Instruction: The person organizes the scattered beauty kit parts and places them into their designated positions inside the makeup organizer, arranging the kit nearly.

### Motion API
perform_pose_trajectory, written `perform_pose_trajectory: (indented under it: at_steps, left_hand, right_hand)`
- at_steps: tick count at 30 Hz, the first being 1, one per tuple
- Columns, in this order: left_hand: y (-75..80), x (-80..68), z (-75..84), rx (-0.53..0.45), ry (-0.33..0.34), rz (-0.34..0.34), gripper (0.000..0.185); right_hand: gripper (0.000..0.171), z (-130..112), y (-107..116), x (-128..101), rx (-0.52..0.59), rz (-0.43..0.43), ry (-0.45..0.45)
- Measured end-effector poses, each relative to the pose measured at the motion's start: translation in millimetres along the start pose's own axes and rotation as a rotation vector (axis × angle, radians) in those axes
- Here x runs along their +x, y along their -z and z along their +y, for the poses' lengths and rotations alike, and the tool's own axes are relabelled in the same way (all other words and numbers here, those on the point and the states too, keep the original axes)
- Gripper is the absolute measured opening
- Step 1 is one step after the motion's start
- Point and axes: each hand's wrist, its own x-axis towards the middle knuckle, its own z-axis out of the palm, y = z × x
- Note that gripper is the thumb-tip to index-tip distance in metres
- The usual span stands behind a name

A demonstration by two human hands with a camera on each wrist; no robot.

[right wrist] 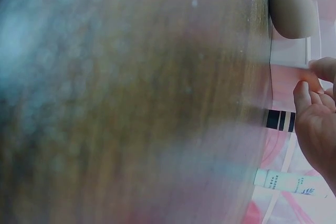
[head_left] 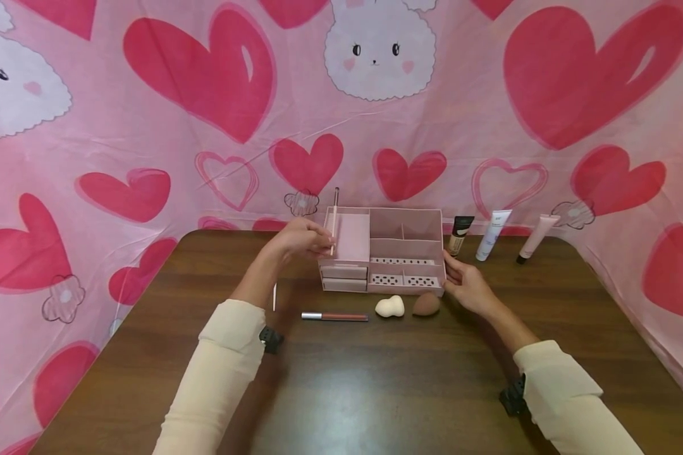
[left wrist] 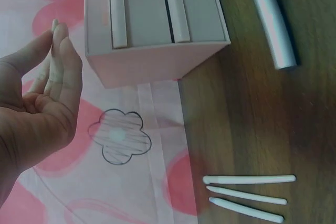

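Head view: left hand (head_left: 301, 240) pinches a brush (head_left: 335, 218) near-upright at the pink box's (head_left: 388, 221) ten o'clock, apparently for control. Left-wrist view: fingertips meet; white sticks (left wrist: 247, 195) lie at five o'clock. Right-wrist view: right hand (right wrist: 317, 129), fingers extended, touches the box's side, presumably steadying it.

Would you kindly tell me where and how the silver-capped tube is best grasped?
Probably pinch the silver-capped tube mid-length from above, fingertips across its narrow width: it is slim and lies flat, left to right, in front of the pink organizer.
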Motion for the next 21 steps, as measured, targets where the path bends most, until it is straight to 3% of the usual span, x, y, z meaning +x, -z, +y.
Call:
perform_pose_trajectory:
  at_steps: [6, 21]
  left_hand:
    - [-8.9, 8.7, 6.7, -0.048, 0.026, 0.008, 0.024]
    - [-26.2, 24.0, 11.0, -0.059, 0.063, -0.005, 0.013]
  right_hand:
    - [0.067, 0, -1, 0, -0.004, 0.009, 0.012]
    - [0.068, -1, 0, 0, -0.027, 0.005, -0.021]
